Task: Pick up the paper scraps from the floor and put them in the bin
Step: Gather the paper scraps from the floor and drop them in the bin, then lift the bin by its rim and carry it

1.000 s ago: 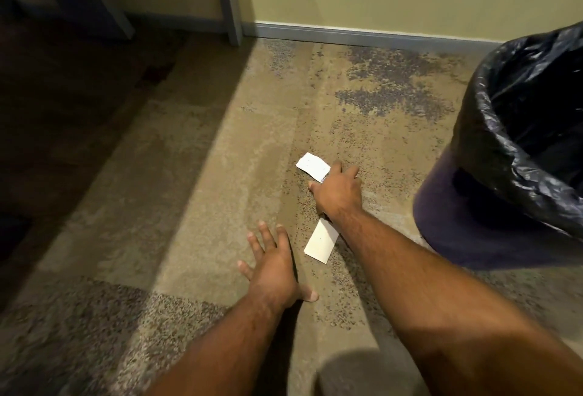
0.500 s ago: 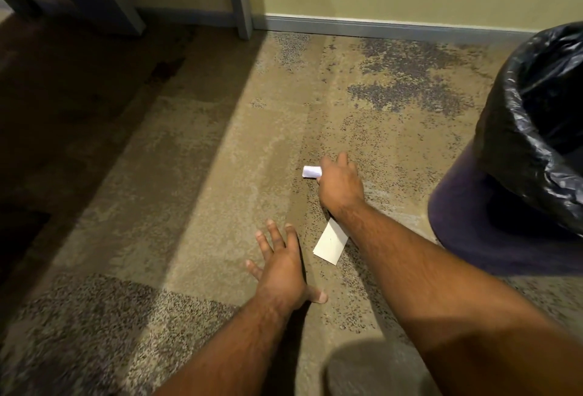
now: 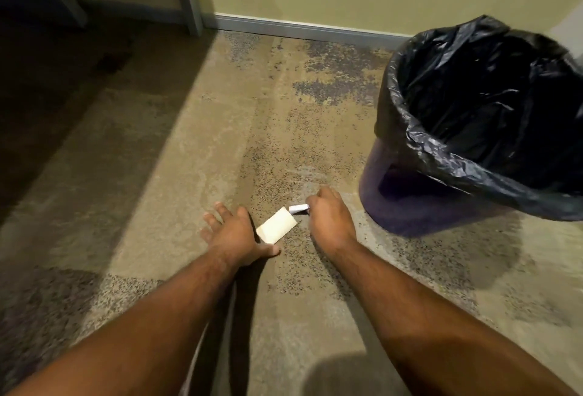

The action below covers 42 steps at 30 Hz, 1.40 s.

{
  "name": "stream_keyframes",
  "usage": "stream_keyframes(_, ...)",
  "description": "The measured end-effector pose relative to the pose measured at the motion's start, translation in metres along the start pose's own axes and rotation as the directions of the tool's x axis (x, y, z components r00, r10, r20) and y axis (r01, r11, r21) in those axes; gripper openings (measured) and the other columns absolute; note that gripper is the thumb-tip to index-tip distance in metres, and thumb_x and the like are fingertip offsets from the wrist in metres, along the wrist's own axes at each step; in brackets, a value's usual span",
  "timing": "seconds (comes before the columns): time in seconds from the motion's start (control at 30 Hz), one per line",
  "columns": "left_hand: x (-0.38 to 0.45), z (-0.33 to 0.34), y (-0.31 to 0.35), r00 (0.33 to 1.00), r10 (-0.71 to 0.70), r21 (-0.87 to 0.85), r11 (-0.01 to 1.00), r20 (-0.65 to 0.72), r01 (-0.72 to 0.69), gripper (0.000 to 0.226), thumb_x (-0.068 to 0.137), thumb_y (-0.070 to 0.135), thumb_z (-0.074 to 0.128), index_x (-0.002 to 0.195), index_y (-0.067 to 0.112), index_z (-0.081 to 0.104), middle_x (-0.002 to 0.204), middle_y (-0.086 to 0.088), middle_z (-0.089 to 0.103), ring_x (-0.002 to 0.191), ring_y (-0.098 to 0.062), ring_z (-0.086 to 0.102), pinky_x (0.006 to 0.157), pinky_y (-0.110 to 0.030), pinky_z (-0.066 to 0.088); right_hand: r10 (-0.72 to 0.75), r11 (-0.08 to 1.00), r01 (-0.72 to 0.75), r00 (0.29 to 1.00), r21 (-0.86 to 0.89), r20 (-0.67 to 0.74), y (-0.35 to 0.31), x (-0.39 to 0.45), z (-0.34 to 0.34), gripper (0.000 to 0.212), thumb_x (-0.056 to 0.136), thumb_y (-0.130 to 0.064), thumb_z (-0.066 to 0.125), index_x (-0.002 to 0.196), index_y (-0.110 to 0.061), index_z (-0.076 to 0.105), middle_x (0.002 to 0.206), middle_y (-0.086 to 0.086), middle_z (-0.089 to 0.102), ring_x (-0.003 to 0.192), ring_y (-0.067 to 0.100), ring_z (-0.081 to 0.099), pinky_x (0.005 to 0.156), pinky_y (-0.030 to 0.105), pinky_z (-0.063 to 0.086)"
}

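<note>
The right hand [image 3: 328, 216] pinches a small crumpled scrap [image 3: 298, 208] near the bin [image 3: 419, 206], the left hand [image 3: 233, 231] lies spread on the floor [image 3: 189, 149], and reaching for the flat scrap [image 3: 276, 226] between them could loosen that pinch.

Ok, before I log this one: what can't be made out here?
- Head view: most of the small scrap, enclosed by the right hand.
- The bin: its contents are lost in the dark of the black liner; its right side is cut off by the frame edge.
- The left hand: contact with the carpet is unclear.
- Top-left corner: too dark.
</note>
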State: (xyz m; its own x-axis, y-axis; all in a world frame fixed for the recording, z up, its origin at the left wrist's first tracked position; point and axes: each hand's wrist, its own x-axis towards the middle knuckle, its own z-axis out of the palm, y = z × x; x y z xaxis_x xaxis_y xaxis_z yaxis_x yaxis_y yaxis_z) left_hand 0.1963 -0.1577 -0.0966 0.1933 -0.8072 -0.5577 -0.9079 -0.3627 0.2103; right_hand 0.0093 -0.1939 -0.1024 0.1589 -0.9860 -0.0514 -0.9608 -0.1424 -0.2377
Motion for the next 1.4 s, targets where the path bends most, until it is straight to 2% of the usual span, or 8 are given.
stream_keyframes(0.2, -0.001, 0.027, 0.034, 0.880, 0.413, 0.100, 0.911, -0.234, -0.401, 0.060, 0.090, 0.040, 0.070, 0.142, 0.019, 0.047, 0.144, -0.008, 0.046, 0.130, -0.028, 0.043, 0.108, -0.046, 0.042, -0.010, 1.000, 0.010, 1.000, 0.012, 0.005, 0.007, -0.040, -0.001, 0.027, 0.095, -0.005, 0.057, 0.118, -0.016, 0.067, 0.113, 0.003, 0.056, 0.103, 0.019, 0.048, 0.074, 0.027, 0.039)
stream_keyframes(0.4, -0.019, 0.038, 0.035, 0.798, 0.531, 0.299, 0.840, -0.284, -0.453, 0.024, 0.097, 0.024, 0.060, 0.120, 0.021, 0.056, 0.108, -0.001, 0.047, 0.091, -0.014, 0.037, 0.072, -0.029, 0.042, -0.031, 1.000, 0.031, 0.999, 0.001, 0.045, 0.007, -0.065, -0.005, 0.028, 0.095, -0.002, 0.055, 0.119, -0.014, 0.066, 0.119, 0.005, 0.055, 0.110, 0.022, 0.049, 0.079, 0.027, 0.040)
stream_keyframes(0.63, -0.030, 0.031, 0.028, 0.798, 0.507, 0.221, 0.862, -0.325, -0.456, 0.011, 0.098, 0.010, 0.058, 0.107, 0.017, 0.059, 0.099, -0.001, 0.053, 0.085, -0.013, 0.042, 0.070, -0.025, 0.032, -0.041, 0.997, 0.037, 0.997, 0.071, 0.063, 0.000, -0.087, -0.018, 0.025, 0.098, -0.004, 0.054, 0.118, -0.011, 0.066, 0.118, 0.005, 0.056, 0.109, 0.021, 0.051, 0.083, 0.028, 0.043)
stream_keyframes(0.77, -0.047, 0.003, 0.042, 0.772, 0.188, -0.310, 0.838, -0.608, -0.448, 0.030, 0.095, 0.001, 0.063, 0.122, 0.012, 0.065, 0.114, -0.002, 0.065, 0.096, -0.011, 0.055, 0.080, -0.021, 0.044, -0.045, 0.984, 0.073, 0.984, 0.162, -0.171, -0.013, -0.089, -0.049, 0.037, 0.091, -0.005, 0.067, 0.127, -0.014, 0.067, 0.127, 0.002, 0.056, 0.116, 0.017, 0.050, 0.084, 0.028, 0.055)
stream_keyframes(0.9, -0.068, -0.072, 0.099, 0.663, -0.035, -0.552, 0.588, -0.748, -0.591, 0.027, 0.096, 0.016, 0.066, 0.123, 0.021, 0.066, 0.114, 0.003, 0.067, 0.098, -0.010, 0.063, 0.084, -0.030, 0.056, -0.035, 0.947, 0.198, 0.845, 0.252, -0.534, -0.030, -0.087, -0.127, 0.038, 0.091, -0.003, 0.069, 0.128, -0.011, 0.068, 0.126, 0.005, 0.060, 0.114, 0.018, 0.052, 0.085, 0.026, 0.053)
stream_keyframes(1.1, -0.107, -0.157, 0.188, 0.557, 0.075, -0.503, 0.343, -0.827, -0.793, 0.026, 0.092, 0.020, 0.072, 0.116, 0.025, 0.068, 0.107, 0.011, 0.067, 0.092, 0.008, 0.061, 0.079, -0.019, 0.057, 0.098, 0.912, 0.268, 0.594, 0.311, -0.798, -0.011, -0.087, -0.248, 0.035, 0.095, -0.001, 0.062, 0.130, -0.005, 0.066, 0.121, 0.011, 0.061, 0.112, 0.026, 0.057, 0.092, 0.029, 0.051)
stream_keyframes(1.23, -0.123, -0.168, 0.232, 0.528, 0.268, -0.427, 0.355, -0.806, -0.831, 0.037, 0.090, 0.025, 0.075, 0.125, 0.024, 0.066, 0.112, 0.010, 0.068, 0.094, 0.011, 0.061, 0.087, -0.022, 0.057, 0.289, 0.921, 0.015, 0.643, 0.389, -0.709, 0.040, -0.076, -0.282, 0.033, 0.097, -0.006, 0.060, 0.128, -0.010, 0.068, 0.119, 0.005, 0.059, 0.112, 0.024, 0.057, 0.092, 0.020, 0.041)
stream_keyframes(1.4, -0.117, -0.151, 0.255, 0.486, 0.574, -0.128, 0.551, -0.659, -0.825, 0.066, 0.093, 0.032, 0.070, 0.150, 0.011, 0.043, 0.140, -0.008, 0.058, 0.132, -0.023, 0.050, 0.108, -0.029, 0.037, 0.377, 0.887, -0.238, 0.869, 0.397, -0.321, 0.092, -0.079, -0.284, 0.056, 0.097, -0.027, 0.066, 0.150, -0.018, 0.047, 0.150, 0.008, 0.048, 0.138, 0.024, 0.045, 0.107, 0.026, 0.033)
